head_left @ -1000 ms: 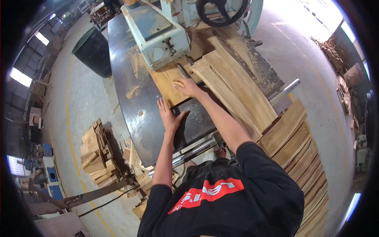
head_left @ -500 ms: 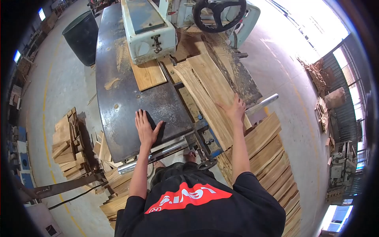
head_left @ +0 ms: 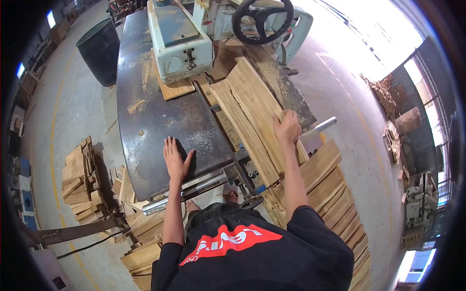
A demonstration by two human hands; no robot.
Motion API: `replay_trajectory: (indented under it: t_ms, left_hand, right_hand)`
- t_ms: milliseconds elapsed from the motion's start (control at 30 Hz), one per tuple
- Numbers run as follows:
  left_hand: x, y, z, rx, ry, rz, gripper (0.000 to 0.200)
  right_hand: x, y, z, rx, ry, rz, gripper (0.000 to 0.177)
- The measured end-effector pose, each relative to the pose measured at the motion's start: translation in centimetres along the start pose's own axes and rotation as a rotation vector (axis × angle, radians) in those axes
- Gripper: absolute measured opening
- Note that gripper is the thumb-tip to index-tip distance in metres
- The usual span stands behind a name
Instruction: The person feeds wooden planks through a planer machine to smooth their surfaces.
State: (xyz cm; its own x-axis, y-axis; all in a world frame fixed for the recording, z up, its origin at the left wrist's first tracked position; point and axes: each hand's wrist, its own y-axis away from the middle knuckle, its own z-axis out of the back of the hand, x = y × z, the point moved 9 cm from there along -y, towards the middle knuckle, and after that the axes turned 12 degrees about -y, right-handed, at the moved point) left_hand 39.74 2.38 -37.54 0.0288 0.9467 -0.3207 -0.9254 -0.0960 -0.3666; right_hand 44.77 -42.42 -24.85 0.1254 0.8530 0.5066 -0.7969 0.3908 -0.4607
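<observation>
My left hand [head_left: 176, 159] lies flat, fingers spread, on the dark metal table [head_left: 145, 167] of a machine. My right hand [head_left: 287, 128] has its fingers curled on the right edge of a wooden board [head_left: 259, 106]. Along that board's left side runs a narrower wooden strip [head_left: 242, 121], with a dark rough-edged gap between them. Further off, a short flat wooden piece [head_left: 177, 88] sticks out partly from under the machine's pale green housing [head_left: 187, 60], its far part hidden.
A black handwheel [head_left: 262, 22] stands at the machine's far right. Metal rollers [head_left: 319, 127] edge the near side. Stacked boards [head_left: 335, 199] lie at my right, with wood offcuts [head_left: 82, 179] on the floor at left. A dark bin [head_left: 98, 53] stands beyond the table.
My right hand has gone from lying spread on the board to curling at its edge. The board has slid slightly away, and the short piece sits further under the housing. My left hand stays flat.
</observation>
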Motion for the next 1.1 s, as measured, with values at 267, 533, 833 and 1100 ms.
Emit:
replay_trajectory:
  t_ms: [267, 533, 833, 1100]
  left_hand:
    - [0.5, 1.7, 1.7, -0.155, 0.303, -0.004, 0.078]
    - [-8.9, 6.8, 6.3, 0.232, 0.724, -0.031, 0.148]
    - [-7.0, 12.2, 5.8, 0.231, 0.290, -0.072, 0.172]
    - [-4.9, 13.9, 4.0, 0.360, 0.015, -0.108, 0.151]
  right_hand:
    - [12.0, 6.0, 6.1, -0.176, -0.087, 0.362, 0.025]
    - [20.0, 8.1, 1.8, 0.074, -0.561, 0.208, 0.022]
    - [18.2, 14.9, -13.2, 0.534, -0.928, -0.305, 0.021]
    - [11.2, 19.6, -17.4, 0.469, -0.880, -0.410, 0.030]
